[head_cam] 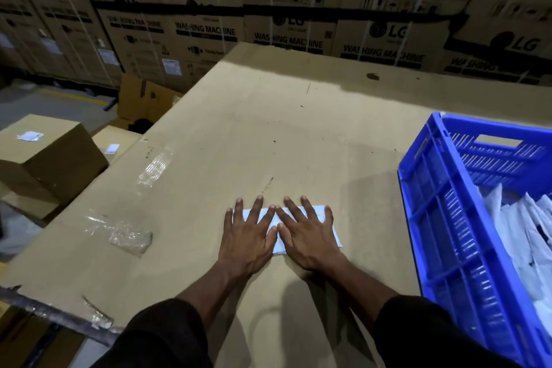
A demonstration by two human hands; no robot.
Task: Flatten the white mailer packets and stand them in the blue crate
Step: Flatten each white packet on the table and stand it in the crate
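Observation:
A white mailer packet (pixel 280 243) lies flat on the cardboard table top (pixel 268 128), near its front middle. My left hand (pixel 249 233) presses on the packet's left half with straight, spread fingers. My right hand (pixel 310 233) presses on its right half the same way, thumbs nearly touching. Most of the packet is hidden under both palms. The blue crate (pixel 430 218) stands at the table's right edge. Several white mailer packets (pixel 519 236) stand upright inside it.
Stacked washing machine cartons (pixel 286 9) form a wall behind the table. Brown boxes (pixel 44 155) sit lower at the left. Crumpled clear tape (pixel 125 236) sticks to the table's left part. A metal edge (pixel 53 314) runs along the front left.

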